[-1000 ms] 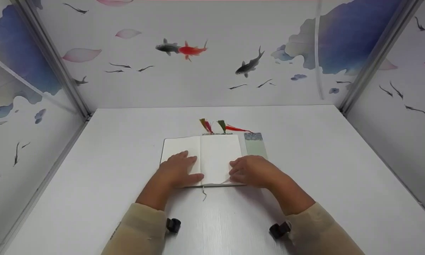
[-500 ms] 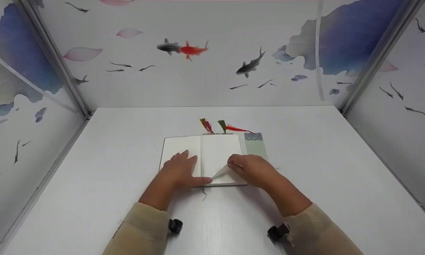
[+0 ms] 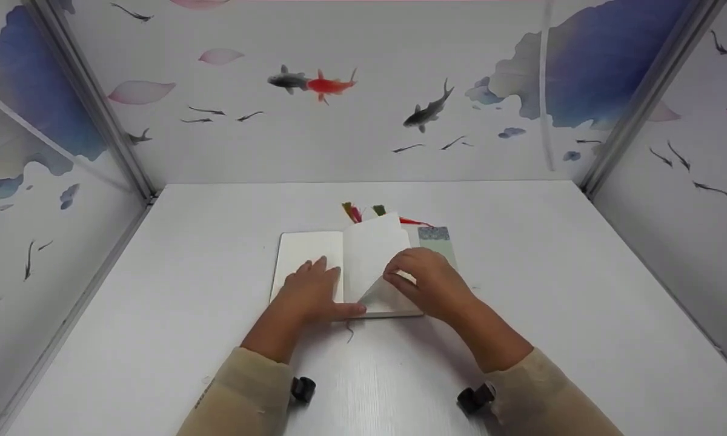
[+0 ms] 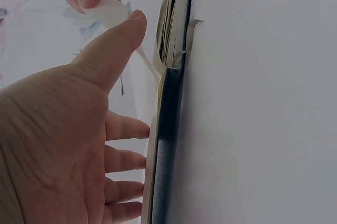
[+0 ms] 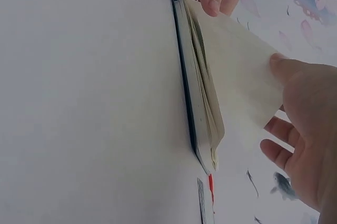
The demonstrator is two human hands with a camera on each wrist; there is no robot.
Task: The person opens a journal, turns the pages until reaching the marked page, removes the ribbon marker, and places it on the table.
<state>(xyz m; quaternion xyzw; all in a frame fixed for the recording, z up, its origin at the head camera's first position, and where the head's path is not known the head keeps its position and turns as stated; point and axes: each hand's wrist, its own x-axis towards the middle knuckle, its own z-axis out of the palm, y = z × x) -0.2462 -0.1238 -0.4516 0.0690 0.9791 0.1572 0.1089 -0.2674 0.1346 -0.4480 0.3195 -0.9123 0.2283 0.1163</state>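
Note:
An open notebook with blank cream pages lies on the white table. My left hand rests spread on its left page, the thumb reaching across the spine to the lower inner corner of the right side. With thumb and fingers, my right hand pinches one page by its lower outer part and holds it raised at a slant. In the right wrist view that page stands away from the stack, pinched near its edge. A thin ribbon hangs from the bottom of the spine.
Right of the notebook lies a pale green bookmark with a grey patterned top and a red tassel. Yellow-green, pink and dark green tassels show behind the notebook. White panels with painted fish enclose the table.
My right hand has taken hold of the right page's lower corner and lifted it up and slightly left. The left thumb has slid right across the spine.

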